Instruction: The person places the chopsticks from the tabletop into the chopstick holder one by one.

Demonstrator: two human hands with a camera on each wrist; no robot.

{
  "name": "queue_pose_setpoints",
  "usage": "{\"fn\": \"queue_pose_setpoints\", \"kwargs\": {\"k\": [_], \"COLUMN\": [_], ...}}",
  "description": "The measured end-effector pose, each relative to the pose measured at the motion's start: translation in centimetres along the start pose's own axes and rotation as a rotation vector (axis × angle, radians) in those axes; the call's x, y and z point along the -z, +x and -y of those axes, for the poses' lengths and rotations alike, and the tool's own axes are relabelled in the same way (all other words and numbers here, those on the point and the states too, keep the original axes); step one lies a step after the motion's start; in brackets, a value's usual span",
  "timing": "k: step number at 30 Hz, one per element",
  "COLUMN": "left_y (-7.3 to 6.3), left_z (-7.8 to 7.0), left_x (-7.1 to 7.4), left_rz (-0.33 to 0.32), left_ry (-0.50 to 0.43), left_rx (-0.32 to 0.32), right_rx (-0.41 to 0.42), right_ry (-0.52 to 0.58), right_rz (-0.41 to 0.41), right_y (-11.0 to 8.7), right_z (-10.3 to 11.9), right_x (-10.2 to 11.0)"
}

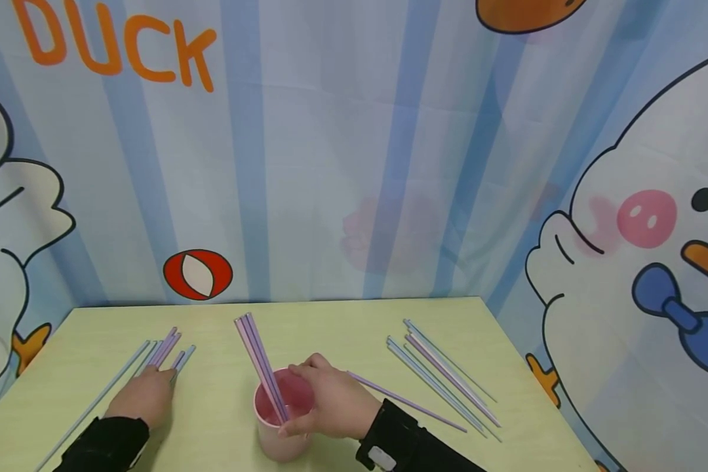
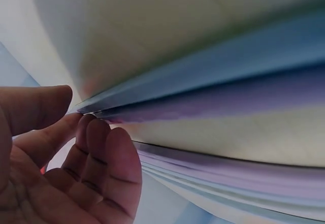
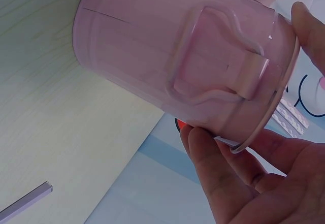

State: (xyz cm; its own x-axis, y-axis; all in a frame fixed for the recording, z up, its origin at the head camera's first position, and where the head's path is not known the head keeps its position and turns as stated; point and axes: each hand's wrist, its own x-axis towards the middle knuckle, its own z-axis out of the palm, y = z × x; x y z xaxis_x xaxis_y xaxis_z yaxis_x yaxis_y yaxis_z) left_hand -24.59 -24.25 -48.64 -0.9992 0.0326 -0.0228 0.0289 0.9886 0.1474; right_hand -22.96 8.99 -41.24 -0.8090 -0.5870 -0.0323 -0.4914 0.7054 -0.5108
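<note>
A pink cup (image 1: pixel 283 446) stands near the table's front. My right hand (image 1: pixel 336 400) grips its rim, thumb on the near side and fingers on the far side. Several pink and purple chopsticks (image 1: pixel 262 370) lean to the left out of the cup. Seen from the right wrist, the pink cup (image 3: pixel 152 46) has a loop-shaped handle on its wall. My left hand (image 1: pixel 144 396) is over a group of blue and purple chopsticks (image 1: pixel 165 347) at the left. In the left wrist view its loosely bent fingers (image 2: pixel 124 158) meet the ends of a blue and a purple chopstick (image 2: pixel 203 99), thumb apart.
One long blue chopstick (image 1: pixel 94 403) lies left of my left hand. A single purple chopstick (image 1: pixel 410 401) lies right of the cup. Further right, several blue, pink and purple chopsticks (image 1: pixel 448 380) lie side by side. A printed curtain (image 1: pixel 330 164) hangs behind the table (image 1: pixel 342 321).
</note>
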Motion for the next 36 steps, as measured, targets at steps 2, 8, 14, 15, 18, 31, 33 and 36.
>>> {"fn": "queue_pose_setpoints", "kwargs": {"k": [2, 8, 14, 15, 18, 31, 33, 36], "left_y": [0.0, -0.1, -0.5, -0.7, -1.0, -1.2, -1.1, -0.8], "left_z": [-0.1, -0.6, -1.8, -2.1, -3.0, -4.3, -4.3, -4.3], "left_x": [0.0, -0.3, -0.2, -0.1, 0.1, -0.6, -0.5, -0.4], "left_rz": [0.002, -0.042, -0.062, -0.06, -0.047, -0.019, -0.001, 0.02], "left_ry": [0.001, -0.007, -0.018, -0.022, -0.045, -0.12, -0.137, -0.166], "left_rx": [-0.007, -0.047, -0.066, -0.066, -0.067, -0.076, -0.056, -0.028], "right_rx": [0.0, -0.01, -0.027, -0.031, -0.035, -0.032, -0.03, -0.019], "right_ry": [-0.001, 0.015, 0.027, 0.029, 0.034, 0.038, 0.037, 0.027], "right_rz": [0.002, 0.009, 0.02, 0.021, 0.022, 0.02, 0.018, 0.012], "right_y": [0.0, 0.0, 0.1, 0.1, 0.2, 0.2, 0.2, 0.2], "right_z": [0.0, 0.2, 0.2, 0.2, 0.2, 0.1, 0.1, 0.1], "right_x": [0.0, 0.2, 0.2, 0.2, 0.1, -0.1, -0.1, 0.0]}}
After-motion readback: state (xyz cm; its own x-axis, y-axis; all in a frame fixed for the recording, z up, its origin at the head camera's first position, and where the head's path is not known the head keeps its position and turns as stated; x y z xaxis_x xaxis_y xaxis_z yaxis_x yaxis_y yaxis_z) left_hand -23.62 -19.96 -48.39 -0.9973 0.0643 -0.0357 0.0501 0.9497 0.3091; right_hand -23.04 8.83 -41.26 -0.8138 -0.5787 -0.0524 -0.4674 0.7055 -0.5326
